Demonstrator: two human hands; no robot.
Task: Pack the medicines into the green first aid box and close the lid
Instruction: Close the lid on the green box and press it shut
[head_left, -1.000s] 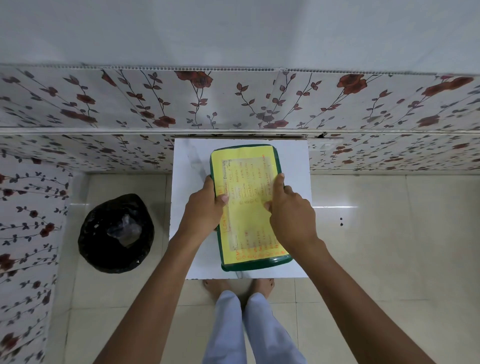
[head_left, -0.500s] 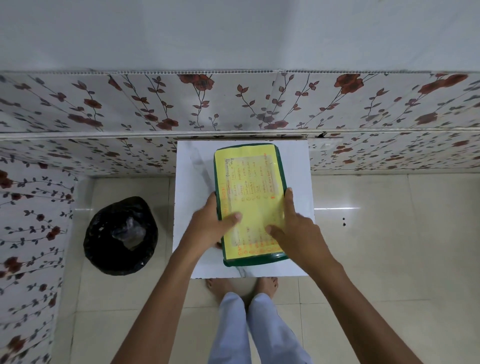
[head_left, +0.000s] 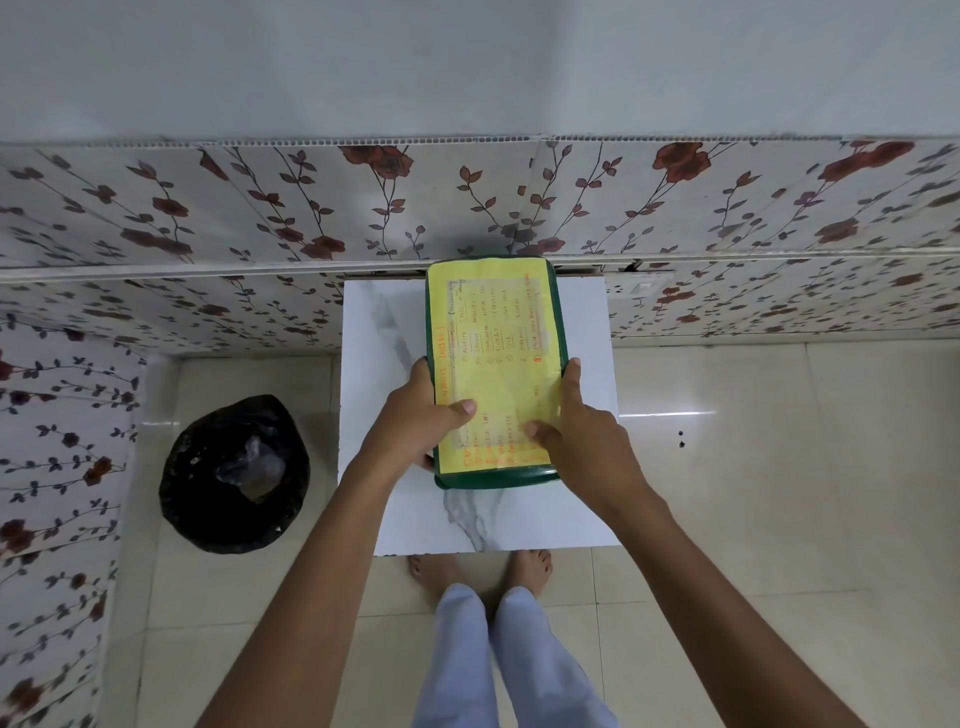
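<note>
Green box (head_left: 496, 475) w/ lid (head_left: 493, 364) closed, held by both hands over the white marbled table (head_left: 384, 374); can't tell if its base touches the tabletop or sits just above it; long axis runs away from the person, far end over the table's back edge near the wall; near end abt mid-table. Lid top covered by a yellow sheet w/ handwritten orange & dark text, too small to read; a clear taped patch over the sheet's centre; green rim shows round the sheet on left, right & near sides.

Left hand (head_left: 415, 415) clamped on the box's left edge, near half; thumb lies across the yellow sheet, pointing right; fingers wrap under/round the side, mostly hidden. Right hand (head_left: 582, 431) gripping the right edge, opposite the left; index finger stretched along the rim toward the far end, thumb flat on the sheet pointing left; thumb tips close but apart. Both forearms bare, coming in from the bottom of the view.

No meds visible outside the box; contents hidden by the lid.

Black bin (head_left: 234, 473) w/ black liner on the floor, left of the table, well apart from it; sth crumpled inside, can't tell what. Bare feet (head_left: 478, 569) & pale trousers just below the table's near edge. Floor pale tile; floral panels (head_left: 208, 208) on back wall & left side; plain wall above.
</note>
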